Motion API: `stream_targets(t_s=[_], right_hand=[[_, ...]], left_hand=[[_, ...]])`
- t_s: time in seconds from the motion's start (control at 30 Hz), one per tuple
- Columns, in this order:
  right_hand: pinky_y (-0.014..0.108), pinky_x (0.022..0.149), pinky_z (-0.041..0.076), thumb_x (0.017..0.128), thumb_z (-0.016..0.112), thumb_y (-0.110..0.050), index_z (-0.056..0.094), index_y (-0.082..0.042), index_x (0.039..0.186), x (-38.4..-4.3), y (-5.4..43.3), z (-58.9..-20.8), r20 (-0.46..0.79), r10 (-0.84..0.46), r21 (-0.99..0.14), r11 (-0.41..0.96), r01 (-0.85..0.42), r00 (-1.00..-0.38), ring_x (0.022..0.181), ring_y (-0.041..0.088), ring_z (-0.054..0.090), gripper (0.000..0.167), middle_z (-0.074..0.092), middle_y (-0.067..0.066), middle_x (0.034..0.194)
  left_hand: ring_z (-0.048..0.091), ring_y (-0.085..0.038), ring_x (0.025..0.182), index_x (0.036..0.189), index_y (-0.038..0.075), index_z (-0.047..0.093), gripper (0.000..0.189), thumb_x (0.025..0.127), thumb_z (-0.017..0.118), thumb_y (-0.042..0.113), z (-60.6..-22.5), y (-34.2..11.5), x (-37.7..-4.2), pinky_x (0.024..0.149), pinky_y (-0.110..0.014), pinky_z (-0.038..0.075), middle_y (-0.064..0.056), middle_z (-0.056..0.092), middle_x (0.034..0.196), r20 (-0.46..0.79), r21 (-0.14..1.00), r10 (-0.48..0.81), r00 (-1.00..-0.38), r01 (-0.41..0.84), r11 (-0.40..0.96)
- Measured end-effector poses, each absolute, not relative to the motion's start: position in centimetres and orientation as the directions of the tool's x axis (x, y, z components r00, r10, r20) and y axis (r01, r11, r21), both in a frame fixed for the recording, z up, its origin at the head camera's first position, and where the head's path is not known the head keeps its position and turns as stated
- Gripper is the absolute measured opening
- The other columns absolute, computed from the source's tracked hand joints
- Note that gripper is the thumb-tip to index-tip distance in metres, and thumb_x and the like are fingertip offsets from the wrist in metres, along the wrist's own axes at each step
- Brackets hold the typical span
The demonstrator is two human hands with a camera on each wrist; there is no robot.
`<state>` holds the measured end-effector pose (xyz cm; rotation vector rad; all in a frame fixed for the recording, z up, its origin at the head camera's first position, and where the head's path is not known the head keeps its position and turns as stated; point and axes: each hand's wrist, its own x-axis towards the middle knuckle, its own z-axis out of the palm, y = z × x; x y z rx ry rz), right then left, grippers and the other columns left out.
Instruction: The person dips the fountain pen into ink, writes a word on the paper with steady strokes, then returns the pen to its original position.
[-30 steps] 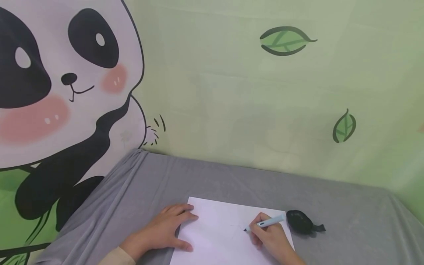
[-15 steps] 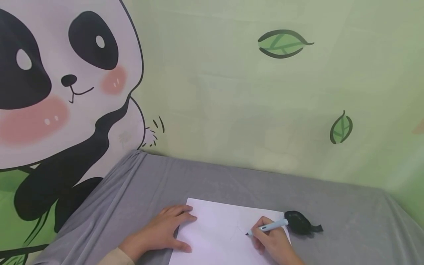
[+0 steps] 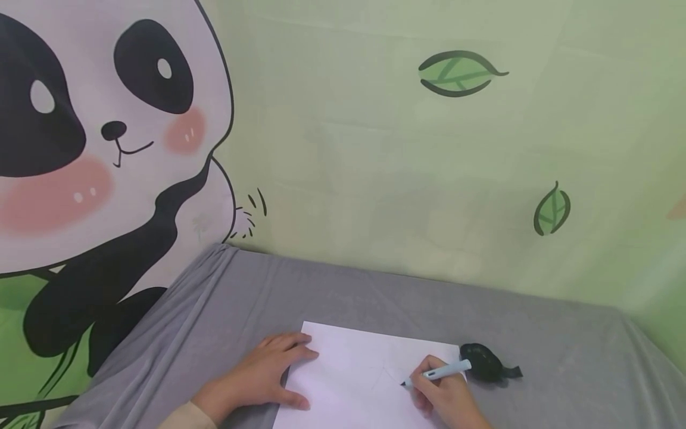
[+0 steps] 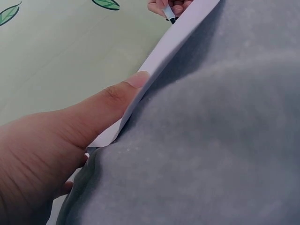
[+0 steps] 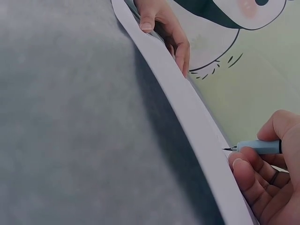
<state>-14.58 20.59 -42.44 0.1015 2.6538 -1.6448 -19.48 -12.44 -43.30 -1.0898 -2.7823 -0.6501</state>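
Note:
A white sheet of paper (image 3: 343,375) lies on the grey cloth, with faint thin lines near its middle. My left hand (image 3: 262,372) rests spread on the sheet's left edge; in the left wrist view its thumb (image 4: 110,98) lies along the edge. My right hand (image 3: 445,393) pinches a light blue pen (image 3: 447,369) between thumb and fingers, its dark tip at the paper right of the faint lines. The right wrist view shows the same pen (image 5: 260,147) with its narrow pointed tip over the sheet's surface.
Just beyond the sheet's upper right corner lies a black oval object (image 3: 482,362) with a short flat tail. Grey cloth (image 3: 348,292) covers the table. Behind it hangs a green backdrop (image 3: 364,167) printed with a panda and leaves.
The pen tip has slid a little right and toward the person, with my right hand following. Faint lines on the sheet show more plainly to its left. My left hand stays in place.

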Motion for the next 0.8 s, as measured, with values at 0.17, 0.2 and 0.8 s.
stream_targets(t_s=[0.17, 0.2, 0.8], right_hand=[[0.024, 0.047, 0.049, 0.087, 0.061, -0.008, 0.055, 0.003, 0.084, -14.49, 21.04, -42.71, -0.033, 0.013, -0.898, 0.438, 0.035, -0.999, 0.047, 0.011, 0.052, 0.012, 0.061, 0.009, 0.061], [0.024, 0.047, 0.049, 0.087, 0.060, -0.008, 0.055, 0.003, 0.084, -14.46, 21.13, -42.73, -0.035, 0.008, -0.900, 0.436, 0.035, -0.999, 0.047, 0.011, 0.052, 0.012, 0.061, 0.009, 0.061], [0.026, 0.051, 0.050, 0.089, 0.057, -0.012, 0.053, 0.001, 0.086, -13.69, 21.48, -42.06, -0.131, 0.060, -0.874, 0.464, 0.144, -0.990, 0.054, 0.017, 0.056, 0.013, 0.060, 0.004, 0.063]], left_hand=[[0.047, -0.027, 0.129, 0.125, 0.024, 0.061, 0.073, 0.068, 0.071, 0.068, -43.39, -12.42, -19.54, 0.104, -0.052, 0.037, -0.004, 0.052, 0.139, 0.223, 0.358, 0.631, -0.743, 0.664, 0.656], [0.047, -0.027, 0.129, 0.125, 0.024, 0.061, 0.073, 0.068, 0.071, 0.068, -43.39, -12.41, -19.53, 0.104, -0.052, 0.036, -0.004, 0.052, 0.139, 0.222, 0.358, 0.631, -0.744, 0.663, 0.657], [0.047, -0.029, 0.129, 0.127, 0.024, 0.060, 0.073, 0.069, 0.070, 0.068, -43.13, -12.44, -19.52, 0.104, -0.054, 0.035, -0.004, 0.051, 0.140, 0.190, 0.392, 0.631, -0.752, 0.647, 0.654]])
